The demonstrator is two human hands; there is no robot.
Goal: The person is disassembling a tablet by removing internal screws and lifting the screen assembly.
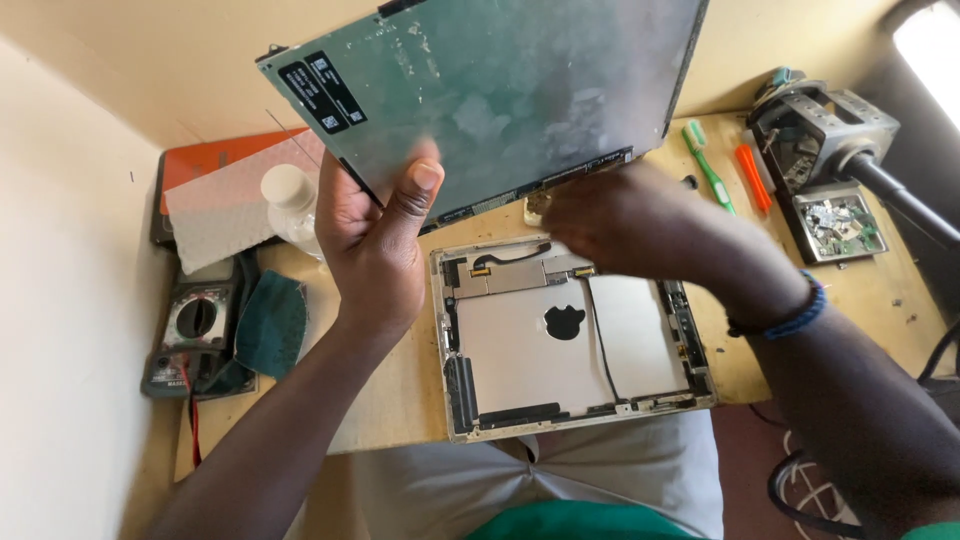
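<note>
tilting up and away from the opened silver tablet shell [570, 340], a thin flat display panel with a dull metal back [500, 90] was held above the pale wooden workbench [400, 400]. it was gripped at its lower left edge by the left hand [375, 240], thumb pressed flat on the back and fingers wrapped behind. the right hand [610, 215] was placed at the panel's lower edge, just above the shell's top; it was blurred, so whether it was pinching something or only touching could not be told. the panel was judged light but stiff and easily cracked, with a smooth back that could slip, so it would best be held by its edges, never flexed, and kept close to the shell. a grey and black multimeter [195, 335], a clear plastic bottle with a white cap [290, 205] and a green toothbrush [708, 165] were seen lying on the bench, well apart from the shell.
</note>
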